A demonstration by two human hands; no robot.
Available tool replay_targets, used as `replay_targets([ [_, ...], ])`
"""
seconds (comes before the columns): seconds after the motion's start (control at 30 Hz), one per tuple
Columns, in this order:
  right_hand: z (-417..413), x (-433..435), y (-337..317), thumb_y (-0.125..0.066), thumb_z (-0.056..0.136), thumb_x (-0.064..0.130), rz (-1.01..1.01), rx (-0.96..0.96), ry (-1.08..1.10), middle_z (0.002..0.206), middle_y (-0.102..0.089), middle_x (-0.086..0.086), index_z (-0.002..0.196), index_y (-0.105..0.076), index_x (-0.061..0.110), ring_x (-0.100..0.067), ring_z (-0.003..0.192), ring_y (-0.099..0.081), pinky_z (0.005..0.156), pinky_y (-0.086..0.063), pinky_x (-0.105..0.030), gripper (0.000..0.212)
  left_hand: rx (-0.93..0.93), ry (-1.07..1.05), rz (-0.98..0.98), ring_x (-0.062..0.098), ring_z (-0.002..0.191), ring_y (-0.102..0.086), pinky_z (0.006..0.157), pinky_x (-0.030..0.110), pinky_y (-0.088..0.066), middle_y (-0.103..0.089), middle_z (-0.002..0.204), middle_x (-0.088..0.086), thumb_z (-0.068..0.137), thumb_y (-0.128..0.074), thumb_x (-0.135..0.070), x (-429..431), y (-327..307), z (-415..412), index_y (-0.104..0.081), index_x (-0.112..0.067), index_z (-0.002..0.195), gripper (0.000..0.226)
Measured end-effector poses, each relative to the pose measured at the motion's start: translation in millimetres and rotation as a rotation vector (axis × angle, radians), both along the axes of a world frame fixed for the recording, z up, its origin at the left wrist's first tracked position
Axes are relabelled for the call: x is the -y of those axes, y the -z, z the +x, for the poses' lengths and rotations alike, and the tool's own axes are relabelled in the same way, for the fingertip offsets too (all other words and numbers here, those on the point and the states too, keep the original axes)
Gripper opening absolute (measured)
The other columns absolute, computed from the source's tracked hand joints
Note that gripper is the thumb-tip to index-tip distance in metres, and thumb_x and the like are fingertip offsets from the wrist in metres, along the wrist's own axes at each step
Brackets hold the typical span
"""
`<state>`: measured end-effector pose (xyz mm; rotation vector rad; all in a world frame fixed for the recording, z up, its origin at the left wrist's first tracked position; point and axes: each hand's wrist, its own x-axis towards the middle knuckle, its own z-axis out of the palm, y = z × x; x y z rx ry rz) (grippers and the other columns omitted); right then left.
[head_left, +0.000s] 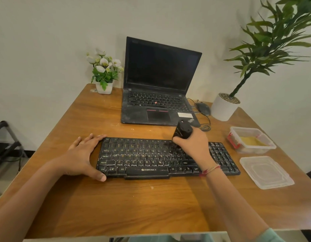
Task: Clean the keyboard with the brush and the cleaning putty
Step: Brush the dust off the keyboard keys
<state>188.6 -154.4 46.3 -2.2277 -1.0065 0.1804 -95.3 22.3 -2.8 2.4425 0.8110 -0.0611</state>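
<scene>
Black and speckled with pale dust, the keyboard [151, 158] lies flat on the wooden table [133, 206], its long side running left to right in front of us, near the middle of the tabletop. We see 2 hands on it. The left hand [81, 154] is relaxed and flat, with straight fingers reaching the far left corner and the thumb lying along the near edge, so the keyboard's left end sits between them. The right hand [193, 144] is curled round the brush [182, 131], a dark stubby body that tilts up and away from the fist over the upper rows, right of centre. The hand hides the brush's lower end, so we cannot tell whether the bristles touch the keys. A red and pale thread circles the right wrist.

To the right, apart from the keyboard, stands an open clear container [266, 147] with red clips, holding the yellowish cleaning putty [251, 141]. Its clear lid [266, 172] lies on the table just nearer to us.

Behind the keyboard an open laptop [160, 75] with a dark screen faces us. A wired mouse [202, 108] sits right of it, beside a white pot [222, 109] holding a tall leafy plant. At the far left corner stands 1 small white flower pot [104, 87].
</scene>
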Motion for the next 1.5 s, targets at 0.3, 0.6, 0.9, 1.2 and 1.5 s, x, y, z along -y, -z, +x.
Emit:
replay_targets([
  [0.3, 8, 7, -4, -0.071, 0.072, 0.029, 0.011, 0.267, 0.092, 0.055, -0.051, 0.007, 0.06, -0.046, 0.02, -0.013, 0.055, -0.053, 0.048, -0.04, -0.02, 0.029, 0.008, 0.004, -0.007, -0.005, 0.125, 0.017, 0.107, 0.024, 0.019, 0.0, 0.159, -0.001, 0.022, -0.058, -0.091, 6, -6, 0, 0.011, -0.051, 0.133, 0.137],
  [0.6, 21, 16, -15, -0.073, 0.072, 0.028, -0.021, 0.205, 0.136, 0.06, -0.055, 0.003, 0.062, -0.051, 0.015, -0.015, 0.058, -0.055, 0.049, -0.043, -0.021, 0.028, 0.008, 0.006, -0.031, -0.004, 0.121, 0.016, 0.102, 0.02, 0.018, 0.002, 0.158, -0.002, 0.019, -0.055, -0.091, 11, -14, 0, 0.01, -0.051, 0.131, 0.136],
  [0.9, 16, 10, -12, -0.074, 0.068, 0.025, -0.004, 0.068, 0.037, 0.065, -0.061, 0.001, 0.066, -0.057, 0.013, -0.014, 0.063, -0.059, 0.054, -0.051, -0.025, 0.021, 0.006, 0.005, -0.039, -0.004, 0.12, 0.013, 0.102, 0.019, 0.015, 0.002, 0.158, -0.001, 0.011, -0.049, -0.096, 12, -15, 1, 0.012, -0.051, 0.13, 0.141],
  [1.2, 13, 12, -17, -0.077, 0.071, 0.02, -0.014, -0.18, -0.016, 0.081, -0.066, -0.001, 0.078, -0.059, 0.017, -0.013, 0.077, -0.064, 0.069, -0.057, -0.032, 0.019, 0.006, 0.013, -0.004, -0.003, 0.124, 0.014, 0.106, 0.022, 0.016, 0.001, 0.159, 0.0, 0.014, -0.05, -0.095, 10, -11, 1, 0.014, -0.051, 0.129, 0.139],
  [1.5, 12, 15, -14, -0.077, 0.07, 0.025, -0.023, -0.056, -0.053, 0.074, -0.061, 0.007, 0.07, -0.052, 0.025, -0.008, 0.073, -0.06, 0.064, -0.054, -0.026, 0.025, -0.007, 0.012, -0.011, -0.003, 0.125, 0.015, 0.107, 0.023, 0.018, 0.001, 0.159, 0.0, 0.017, -0.051, -0.095, 6, -8, 1, 0.014, -0.051, 0.13, 0.137],
])
